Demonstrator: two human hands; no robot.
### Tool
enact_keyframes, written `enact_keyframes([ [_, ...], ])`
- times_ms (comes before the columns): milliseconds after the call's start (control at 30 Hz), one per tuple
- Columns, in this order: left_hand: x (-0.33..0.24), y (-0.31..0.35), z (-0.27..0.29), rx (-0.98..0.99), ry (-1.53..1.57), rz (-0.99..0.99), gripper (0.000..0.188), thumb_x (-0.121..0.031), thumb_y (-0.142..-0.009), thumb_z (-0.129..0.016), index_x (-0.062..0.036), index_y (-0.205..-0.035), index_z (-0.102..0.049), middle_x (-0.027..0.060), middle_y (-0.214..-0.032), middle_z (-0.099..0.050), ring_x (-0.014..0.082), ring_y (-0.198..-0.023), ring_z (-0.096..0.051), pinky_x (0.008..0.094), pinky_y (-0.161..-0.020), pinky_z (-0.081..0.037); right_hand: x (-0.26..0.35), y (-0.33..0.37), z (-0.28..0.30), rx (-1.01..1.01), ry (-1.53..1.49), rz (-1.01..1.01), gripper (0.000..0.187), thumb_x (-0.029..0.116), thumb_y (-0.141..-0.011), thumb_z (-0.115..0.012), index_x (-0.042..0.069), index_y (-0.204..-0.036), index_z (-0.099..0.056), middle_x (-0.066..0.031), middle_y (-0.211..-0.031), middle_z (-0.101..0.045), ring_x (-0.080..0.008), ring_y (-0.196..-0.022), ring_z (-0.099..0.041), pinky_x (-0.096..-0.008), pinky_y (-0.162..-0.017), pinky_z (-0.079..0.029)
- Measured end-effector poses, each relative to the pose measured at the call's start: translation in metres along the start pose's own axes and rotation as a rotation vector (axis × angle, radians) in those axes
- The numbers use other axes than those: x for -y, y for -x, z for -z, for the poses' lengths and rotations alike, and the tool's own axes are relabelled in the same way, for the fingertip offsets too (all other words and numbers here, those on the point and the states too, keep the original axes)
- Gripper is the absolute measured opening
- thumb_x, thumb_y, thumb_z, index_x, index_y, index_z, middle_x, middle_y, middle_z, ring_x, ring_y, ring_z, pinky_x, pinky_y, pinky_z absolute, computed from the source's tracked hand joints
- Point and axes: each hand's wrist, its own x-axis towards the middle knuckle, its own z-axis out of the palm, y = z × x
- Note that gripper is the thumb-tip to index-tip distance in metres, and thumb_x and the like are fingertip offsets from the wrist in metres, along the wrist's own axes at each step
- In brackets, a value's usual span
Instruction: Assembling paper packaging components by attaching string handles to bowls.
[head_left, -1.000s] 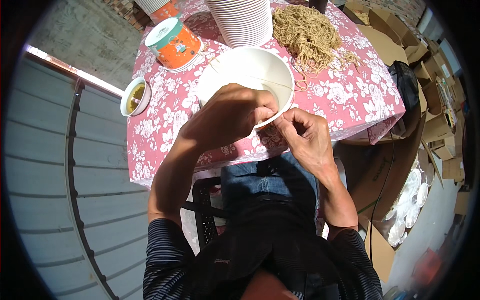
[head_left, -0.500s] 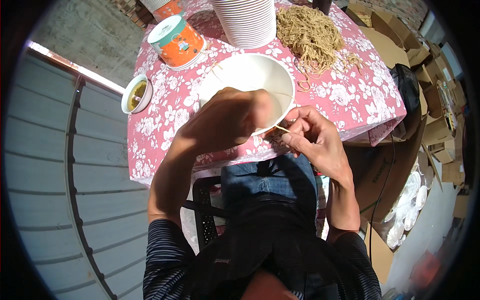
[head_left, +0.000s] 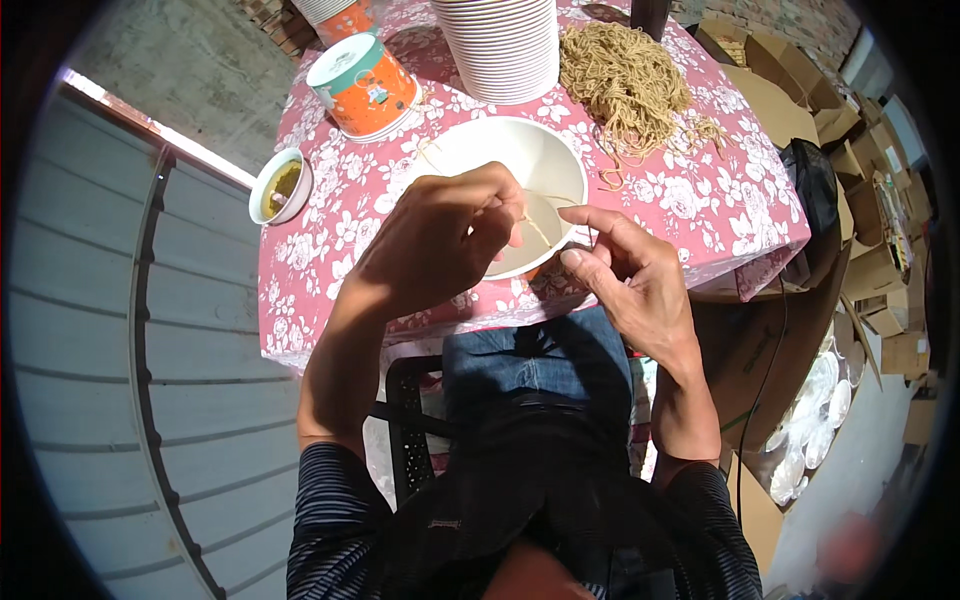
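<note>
A white paper tub (head_left: 560,160) lies tipped toward me at the near side of the table, its open mouth facing up. Over its left part is my left hand (head_left: 440,230), with thumb and fingers pinched on a thin tan cord (head_left: 538,232). The cord slants down from the fingertips across the tub's mouth. By the tub's right rim is my right hand (head_left: 640,280): its index finger and thumb stand apart, the other fingers curl, and I see nothing between them. A heap of tan cord (head_left: 625,85) sits beyond the tub, to the right.
Behind the tub rises a stack of white tubs (head_left: 498,50). An orange and green tub (head_left: 365,88) stands upside down to its left. At the left edge of the flowered tablecloth (head_left: 335,240) is a bowl of liquid (head_left: 282,188). Cardboard boxes (head_left: 790,100) lie to the right.
My right thumb and index finger have parted and let go of the cord at the rim. My left hand has shifted slightly, and the cord now shows at its fingertips.
</note>
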Motion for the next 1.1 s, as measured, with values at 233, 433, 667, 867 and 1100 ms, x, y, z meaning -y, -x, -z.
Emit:
enact_keyframes([
  [233,-0.011,-0.001,0.002,0.045,0.062,-0.092,0.009,-0.003,-0.1,-0.057,0.0027,-0.099,-0.063,0.0062,-0.087,-0.068,0.0111,-0.075,-0.064,0.0264,-0.067,-0.053,0.016,-0.01,-0.006,0.016,0.11,-0.002,0.021,0.008,-0.094,-0.078,-0.005,-0.11,-0.076,0.0035,-0.068,-0.056,-0.0033,-0.063,-0.046,-0.0239,-0.053,-0.038],
  [433,-0.004,-0.004,-0.014,0.007,0.187,-0.098,0.018,0.001,-0.094,-0.068,0.0031,-0.111,-0.061,0.0062,-0.099,-0.068,0.0101,-0.084,-0.064,0.0258,-0.07,-0.054,-0.004,-0.01,-0.015,-0.092,-0.086,-0.002,0.013,0.006,-0.096,-0.076,-0.006,-0.102,-0.078,0.0038,-0.069,-0.061,-0.0013,-0.063,-0.048,-0.0214,-0.054,-0.038],
  [667,-0.006,-0.008,-0.02,0.083,0.262,0.032,0.046,0.006,-0.083,-0.082,0.0023,-0.122,-0.058,0.0088,-0.108,-0.069,0.0091,-0.086,-0.067,0.0242,-0.075,-0.058,-0.007,-0.008,-0.017,-0.171,-0.241,-0.047,0.015,0.004,-0.097,-0.075,-0.004,-0.109,-0.079,0.0025,-0.078,-0.07,-0.0005,-0.069,-0.055,-0.0179,-0.058,-0.043],
  [867,-0.001,-0.017,-0.027,0.137,0.345,-0.003,0.036,0.003,-0.087,-0.08,0.0027,-0.119,-0.062,0.0085,-0.097,-0.073,0.01,-0.09,-0.07,0.0242,-0.075,-0.057,-0.006,-0.004,-0.01,-0.182,-0.214,-0.012,0.017,0.005,-0.097,-0.076,-0.003,-0.111,-0.079,0.0005,-0.083,-0.073,-0.0015,-0.071,-0.058,-0.0174,-0.06,-0.044],
  [1100,0.0,-0.012,-0.018,0.186,0.328,0.063,0.03,-0.005,-0.09,-0.081,0.0036,-0.117,-0.071,0.0076,-0.097,-0.073,0.01,-0.093,-0.069,0.0252,-0.081,-0.058,-0.005,-0.005,0.01,-0.116,-0.038,0.047,0.012,0.003,-0.099,-0.07,-0.003,-0.106,-0.079,-0.0018,-0.085,-0.073,-0.0045,-0.072,-0.06,-0.0203,-0.063,-0.045],
])
